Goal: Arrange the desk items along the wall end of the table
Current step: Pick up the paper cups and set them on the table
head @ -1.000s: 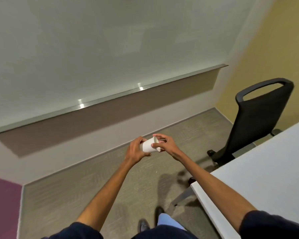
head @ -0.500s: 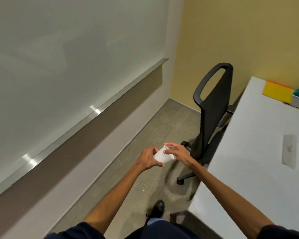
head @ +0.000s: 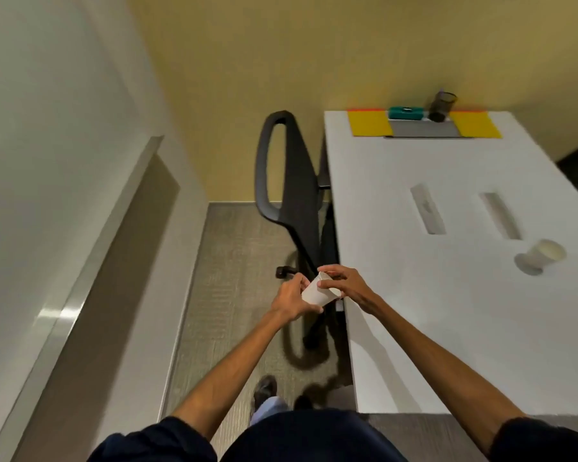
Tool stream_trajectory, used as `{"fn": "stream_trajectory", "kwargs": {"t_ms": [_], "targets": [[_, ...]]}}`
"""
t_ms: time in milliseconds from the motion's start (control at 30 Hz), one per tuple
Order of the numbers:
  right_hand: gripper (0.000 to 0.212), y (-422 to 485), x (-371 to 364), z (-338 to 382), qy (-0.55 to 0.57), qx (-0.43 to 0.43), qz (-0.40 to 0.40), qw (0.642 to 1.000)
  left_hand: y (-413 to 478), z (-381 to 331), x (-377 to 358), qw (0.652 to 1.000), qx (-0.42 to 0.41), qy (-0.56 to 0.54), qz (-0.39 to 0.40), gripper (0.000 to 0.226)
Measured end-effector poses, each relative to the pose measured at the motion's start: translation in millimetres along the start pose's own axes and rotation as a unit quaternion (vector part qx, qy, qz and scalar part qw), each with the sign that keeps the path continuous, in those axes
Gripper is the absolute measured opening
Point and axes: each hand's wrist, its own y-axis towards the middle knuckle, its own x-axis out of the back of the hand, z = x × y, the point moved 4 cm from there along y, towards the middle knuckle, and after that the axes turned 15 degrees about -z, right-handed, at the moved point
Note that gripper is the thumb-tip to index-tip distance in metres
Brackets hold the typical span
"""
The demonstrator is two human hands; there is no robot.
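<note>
White paper cup (head: 316, 293) is gripped by both my left hand (head: 289, 296) and right hand (head: 344, 285), just off the white table (head: 414, 328). I've swung away from the whiteboard (head: 47, 111). The yellow folders (head: 369, 124) at the wall end now lie ahead, so placing looks next.

A white paper cup (head: 316, 292) was held tilted in the air. A second cup (head: 544, 258) (also white) stood on the table (head: 447, 328).

We record a single wide-angle view, worn on the head, facing forward and down, left hand (head: 289, 300) and right hand (head: 347, 286) close below us, white table (head: 447, 328) on our right, yellow wall (head: 281, 45) farthest ahead.
</note>
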Motion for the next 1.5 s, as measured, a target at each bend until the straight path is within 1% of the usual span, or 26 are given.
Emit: {"fn": "stream_trajectory", "kwargs": {"t_ms": [133,300,500,600,667,767,933,1067,1267,1400,1500], "targets": [[0.045,10,29,-12,0.015,-0.037,-0.070,0.997,23,-25,-21,0.996,-0.076,0.005,0.047,0.064],[0.041,18,51,-21,0.053,-0.088,-0.160,0.982,53,-42,-36,0.984,-0.142,0.018,0.107,0.059],[0.039,13,59,-22,0.061,-0.093,-0.255,0.961,87,-57,-45,0.958,-0.228,0.031,0.170,0.058],[0.043,0,64,-25,0.069,-0.095,-0.295,0.948,88,-67,-55,0.945,-0.257,0.030,0.199,0.059],[0.050,-5,71,-27,0.064,-0.100,-0.309,0.943,87,-75,-63,0.940,-0.263,0.022,0.216,0.059],[0.059,-10,85,-28,0.039,-0.103,-0.327,0.939,89,-89,-75,0.939,-0.262,0.012,0.222,0.059],[0.063,-4,106,-37,0.011,-0.093,-0.366,0.926,98,-115,-98,0.939,-0.271,0.037,0.209,0.060],[0.069,14,130,-41,0.012,-0.084,-0.393,0.916,116,-144,-117,0.930,-0.303,0.060,0.200,0.055],[0.074,47,176,-53,0.017,-0.098,-0.445,0.890,149,-186,-152,0.929,-0.304,0.065,0.198,0.056],[0.077,68,204,-64,0.022,-0.115,-0.493,0.862,168,-202,-179,0.932,-0.297,0.071,0.196,0.049],[0.079,81,224,-74,0.003,-0.126,-0.510,0.851,183,-210,-198,0.933,-0.293,0.083,0.194,0.046]]}}
